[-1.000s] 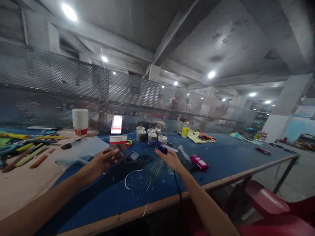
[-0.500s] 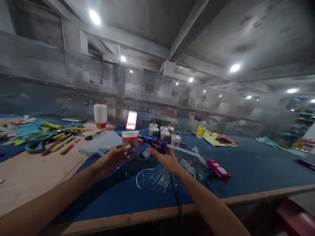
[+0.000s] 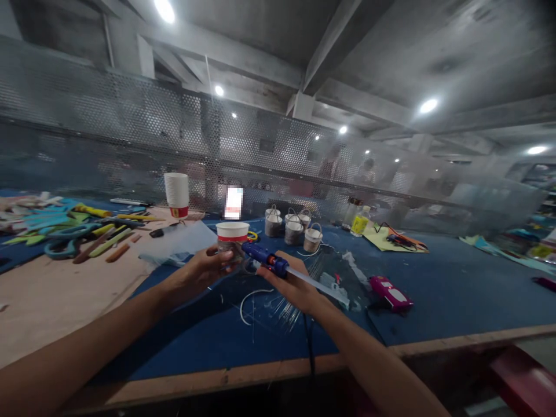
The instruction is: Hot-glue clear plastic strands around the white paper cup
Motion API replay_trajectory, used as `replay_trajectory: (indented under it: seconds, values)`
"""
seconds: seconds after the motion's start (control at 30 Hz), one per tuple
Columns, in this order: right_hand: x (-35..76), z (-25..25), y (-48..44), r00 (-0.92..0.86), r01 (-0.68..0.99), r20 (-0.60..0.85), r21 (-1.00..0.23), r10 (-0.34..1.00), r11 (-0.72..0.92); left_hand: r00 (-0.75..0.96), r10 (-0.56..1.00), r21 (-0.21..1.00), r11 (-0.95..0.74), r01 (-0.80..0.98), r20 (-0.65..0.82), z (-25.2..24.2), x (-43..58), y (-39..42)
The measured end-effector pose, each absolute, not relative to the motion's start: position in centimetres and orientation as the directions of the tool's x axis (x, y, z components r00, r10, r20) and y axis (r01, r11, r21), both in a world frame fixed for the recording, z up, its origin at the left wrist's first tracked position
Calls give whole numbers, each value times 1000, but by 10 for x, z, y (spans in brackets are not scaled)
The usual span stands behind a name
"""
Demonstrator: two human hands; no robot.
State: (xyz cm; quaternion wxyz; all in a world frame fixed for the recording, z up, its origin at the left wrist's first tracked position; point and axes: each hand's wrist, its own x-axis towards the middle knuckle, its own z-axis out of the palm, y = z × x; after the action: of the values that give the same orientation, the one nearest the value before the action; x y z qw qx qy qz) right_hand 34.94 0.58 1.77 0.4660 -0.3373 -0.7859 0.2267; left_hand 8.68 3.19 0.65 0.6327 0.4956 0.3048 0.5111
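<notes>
My left hand (image 3: 202, 269) is closed round a white paper cup (image 3: 232, 233) with a red band, held upright above the table; the lower part of the cup looks wrapped in something greyish. In my right hand (image 3: 297, 284) is a blue glue gun (image 3: 266, 259), its nozzle pointing left at the side of the cup. A long translucent glue stick (image 3: 321, 286) sticks out of the gun's back end, and a dark cord hangs down below. Whether the nozzle touches the cup I cannot tell.
Several small cups with handles (image 3: 293, 229) stand behind my hands. A stack of paper cups (image 3: 176, 194), scissors (image 3: 72, 240) and clay-coloured sticks lie left. Rightward are a magenta device (image 3: 391, 293), a yellow-labelled bottle (image 3: 359, 222) and loose thin strands (image 3: 286, 313).
The glue gun's nozzle has dropped lower along the cup's side, and its glue stick now slants down more steeply. My left hand still holds the cup. The view has shifted slightly.
</notes>
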Motion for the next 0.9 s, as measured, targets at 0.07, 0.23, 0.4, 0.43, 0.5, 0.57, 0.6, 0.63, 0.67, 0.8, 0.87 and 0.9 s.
replay_trajectory:
  seconds: [0.07,0.23,0.4,0.43,0.5,0.57,0.6,0.63,0.67,0.8,0.87,0.9]
  values:
    - [348,18,5,-335,317,581,-671,741,670,294,948,943,-18,-333,122,7,87,31]
    - [347,19,2,-337,357,563,-666,755,655,286,949,939,-26,-343,131,12,89,29]
    - [346,22,-1,-344,364,576,-646,742,671,265,958,941,-10,-339,106,19,93,23]
    - [346,22,-2,-342,362,581,-644,739,674,263,959,941,-12,-337,107,20,94,22]
    - [346,23,-2,-343,362,583,-641,736,677,259,959,943,-24,-333,115,20,94,22]
    - [346,22,-2,-345,366,577,-643,740,672,257,960,946,-26,-324,114,19,94,23]
    - [346,22,-2,-341,367,577,-645,742,670,254,960,946,-27,-323,114,18,93,24]
    - [346,22,-2,-337,369,578,-645,743,669,252,961,946,-26,-322,112,17,93,25]
    - [346,21,-2,-334,371,580,-644,743,669,251,962,947,-25,-321,111,17,92,25]
    - [346,19,-1,-331,366,595,-634,732,681,258,959,943,-23,-333,115,14,92,27]
    - [346,18,0,-327,367,597,-634,732,681,256,959,940,-27,-340,120,14,92,27]
    - [346,18,-1,-325,367,595,-637,735,678,252,960,940,-32,-340,123,14,93,26]
